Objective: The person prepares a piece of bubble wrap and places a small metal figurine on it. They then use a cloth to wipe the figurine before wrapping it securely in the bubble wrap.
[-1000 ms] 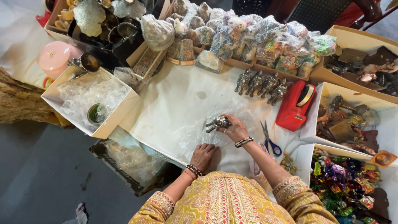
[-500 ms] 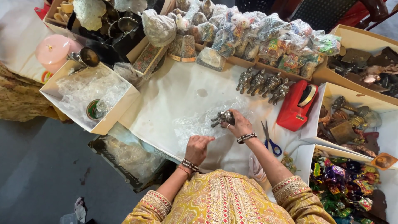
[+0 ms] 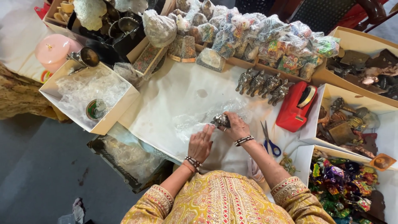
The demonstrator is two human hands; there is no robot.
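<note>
Metal figurine (image 3: pixel 220 120) shifted up-table; left hand (image 3: pixel 200 144) flattened on bubble wrap (image 3: pixel 195 122).

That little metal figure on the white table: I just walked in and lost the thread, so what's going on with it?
A person in a yellow embroidered top holds the small metal figurine in the right hand over a clear plastic sheet spread on the white table. The left hand lies flat on that sheet. Four similar figurines stand in a row beyond, with a red tape dispenser and blue-handled scissors to the right.

Figurine (image 3: pixel 220 120) half under right hand (image 3: pixel 237 127)
</note>
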